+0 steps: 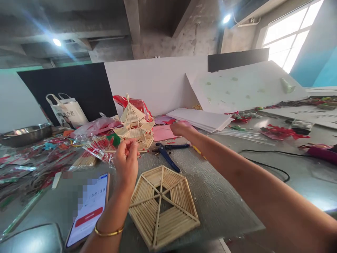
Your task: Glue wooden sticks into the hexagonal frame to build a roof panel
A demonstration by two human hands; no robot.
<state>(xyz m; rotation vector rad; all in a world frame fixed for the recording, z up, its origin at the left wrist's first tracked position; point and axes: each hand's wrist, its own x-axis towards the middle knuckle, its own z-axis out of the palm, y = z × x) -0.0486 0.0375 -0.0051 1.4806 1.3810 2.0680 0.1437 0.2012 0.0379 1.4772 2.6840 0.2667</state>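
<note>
My left hand point(126, 158) is raised just in front of a small pavilion model point(132, 117) built of wooden sticks. Its fingers are curled in a pinch, and whatever they hold is too small to make out. My right hand point(181, 129) reaches forward over the pink sheets, fingers closed, their tips hidden. Below and between my arms lies a flat six-sided panel point(179, 218) of wooden sticks, with spokes meeting at its centre and dark gaps around it. Blue-handled cutters point(168, 160) rest open beyond the panel, touched by neither hand.
A phone point(89, 211) lies left of the panel, beside my left forearm. Plastic-wrapped sticks point(98, 149) clutter the left side. White boards point(200, 117) are stacked behind my right hand. A black cable point(273, 165) curves at right; a metal bowl point(26, 135) stands far left.
</note>
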